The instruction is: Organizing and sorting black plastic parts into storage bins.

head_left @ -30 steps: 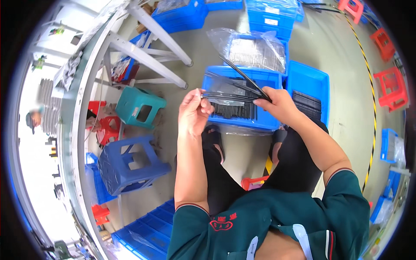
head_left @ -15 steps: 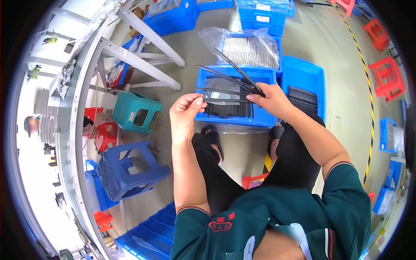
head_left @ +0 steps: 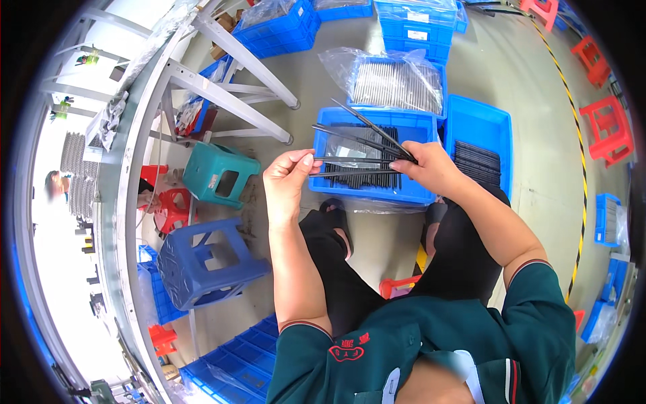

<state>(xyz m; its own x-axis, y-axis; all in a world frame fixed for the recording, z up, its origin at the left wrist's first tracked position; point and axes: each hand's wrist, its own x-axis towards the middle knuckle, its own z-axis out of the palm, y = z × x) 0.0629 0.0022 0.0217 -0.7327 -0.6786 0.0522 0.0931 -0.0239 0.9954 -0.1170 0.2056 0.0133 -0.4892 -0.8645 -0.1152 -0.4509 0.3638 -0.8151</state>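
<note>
My right hand (head_left: 432, 167) is closed around the ends of several thin black rods (head_left: 367, 126), which fan out to the left. At their far-left side my left hand (head_left: 286, 185) pinches the tip of one rod between thumb and fingers. Another rod lies just nearer to me, its tip close to the left fingers. Both hands are above a blue bin (head_left: 420, 192) that holds more black rods and a clear plastic bag. The rod ends inside my right fist are hidden.
Behind stands a bin of silvery rods (head_left: 397, 84) under plastic film. To the right, another blue bin (head_left: 478, 121) contains black rods. A green stool (head_left: 202, 168), a blue stool (head_left: 185, 262) and a metal table frame (head_left: 229, 101) stand left. Red stools (head_left: 605, 124) line the right.
My left fingers have shifted from the nearest rod to the one beyond it. The fan of rods has spread differently, and the whole view has shifted slightly.
</note>
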